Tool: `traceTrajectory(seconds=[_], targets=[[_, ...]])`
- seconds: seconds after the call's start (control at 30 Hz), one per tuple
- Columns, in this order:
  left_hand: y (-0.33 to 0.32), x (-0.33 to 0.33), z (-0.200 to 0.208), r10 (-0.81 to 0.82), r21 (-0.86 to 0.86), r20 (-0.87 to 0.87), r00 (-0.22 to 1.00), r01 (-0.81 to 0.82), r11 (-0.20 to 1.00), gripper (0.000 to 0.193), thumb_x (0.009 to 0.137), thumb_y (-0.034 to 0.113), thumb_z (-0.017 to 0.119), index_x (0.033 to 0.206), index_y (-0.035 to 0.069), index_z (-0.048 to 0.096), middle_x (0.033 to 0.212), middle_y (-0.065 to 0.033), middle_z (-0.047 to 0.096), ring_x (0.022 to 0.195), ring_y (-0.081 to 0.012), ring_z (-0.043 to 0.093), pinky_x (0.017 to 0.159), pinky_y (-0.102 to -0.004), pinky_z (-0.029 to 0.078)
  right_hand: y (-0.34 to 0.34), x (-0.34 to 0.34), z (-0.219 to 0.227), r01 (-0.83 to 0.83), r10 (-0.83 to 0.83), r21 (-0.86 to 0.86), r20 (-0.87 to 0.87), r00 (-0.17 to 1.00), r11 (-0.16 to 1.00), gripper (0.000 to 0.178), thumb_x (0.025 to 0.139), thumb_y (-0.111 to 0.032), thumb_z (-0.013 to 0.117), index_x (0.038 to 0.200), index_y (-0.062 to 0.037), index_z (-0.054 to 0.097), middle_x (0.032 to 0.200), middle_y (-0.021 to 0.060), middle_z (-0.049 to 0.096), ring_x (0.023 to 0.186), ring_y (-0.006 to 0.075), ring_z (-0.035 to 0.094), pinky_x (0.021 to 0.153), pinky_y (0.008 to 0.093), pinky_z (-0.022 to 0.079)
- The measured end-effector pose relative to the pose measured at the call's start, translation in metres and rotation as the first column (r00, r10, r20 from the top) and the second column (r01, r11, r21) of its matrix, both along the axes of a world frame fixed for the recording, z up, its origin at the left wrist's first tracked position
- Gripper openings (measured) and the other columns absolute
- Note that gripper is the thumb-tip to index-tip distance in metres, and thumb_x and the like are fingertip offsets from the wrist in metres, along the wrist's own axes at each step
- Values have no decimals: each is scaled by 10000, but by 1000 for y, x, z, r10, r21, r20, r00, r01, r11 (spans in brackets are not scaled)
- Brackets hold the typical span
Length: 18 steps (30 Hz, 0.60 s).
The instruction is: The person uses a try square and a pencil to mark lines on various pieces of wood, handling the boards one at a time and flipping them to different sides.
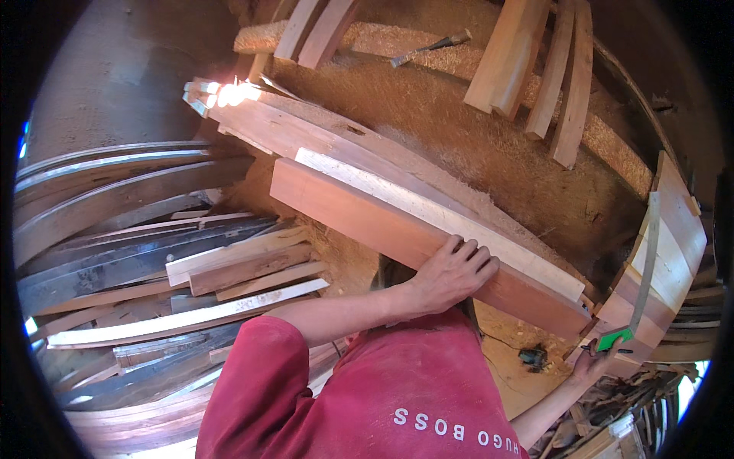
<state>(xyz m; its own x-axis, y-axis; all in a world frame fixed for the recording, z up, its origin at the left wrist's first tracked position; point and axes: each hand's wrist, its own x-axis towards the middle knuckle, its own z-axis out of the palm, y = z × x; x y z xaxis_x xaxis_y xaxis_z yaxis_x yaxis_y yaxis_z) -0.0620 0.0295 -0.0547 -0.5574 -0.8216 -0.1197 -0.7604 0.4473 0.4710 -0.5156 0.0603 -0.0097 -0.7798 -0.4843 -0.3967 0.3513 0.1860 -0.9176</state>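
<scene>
My left hand rests over the top of a reddish wooden plank, its fingers bent over the upper edge. A paler board lies directly behind that plank. Out to the right, my right hand is closed around the green stock of what looks like a try square. The square's long grey blade reaches up across a panel of joined boards. A thin dark stick, perhaps a pencil, also shows at the fingers of that hand.
Long timbers are piled at the left, beside short offcuts. Curved wooden pieces lean at the far side, near a chisel-like tool. A small dark object lies on the dusty floor. Scraps fill the lower right.
</scene>
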Motion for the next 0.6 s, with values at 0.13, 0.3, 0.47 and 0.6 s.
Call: traceTrajectory(seconds=[0.13, 0.3, 0.47, 0.6], targets=[[34, -9, 24, 61, -400, 3, 998, -55, 915, 432, 881, 219, 583, 1284, 71, 540, 1144, -93, 580, 1120, -265, 568, 881, -395, 424, 34, -50, 0, -179, 201, -232, 73, 977, 956, 278, 1053, -306, 617, 1198, -71, 585, 848, 21, 579, 605, 107, 423, 481, 239, 311], [55, -37, 33, 124, -576, 5, 992, -98, 812, 482, 914, 296, 564, 1382, 189, 516, 1207, -57, 586, 1187, -248, 553, 977, -430, 410, 64, -94, 2, -188, 223, -342, 67, 973, 921, 346, 1051, -325, 622, 1251, -50, 559, 843, 34, 541, 599, 116, 383, 487, 249, 301], [64, -60, 41, 145, -715, 89, 986, -38, 698, 460, 924, 308, 543, 1369, 196, 503, 1247, -51, 588, 1176, -241, 560, 983, -422, 401, 77, -108, 6, -142, 182, -403, 64, 981, 904, 297, 1054, -296, 616, 1224, -60, 558, 789, 52, 530, 581, 118, 366, 478, 244, 287], [64, -73, 53, 157, -804, 160, 975, 36, 594, 425, 929, 323, 517, 1334, 197, 501, 1265, -54, 577, 1186, -238, 551, 989, -416, 394, 87, -130, -3, -129, 179, -454, 67, 982, 882, 363, 1057, -343, 611, 1240, -34, 555, 788, 51, 515, 562, 116, 322, 499, 252, 285]])
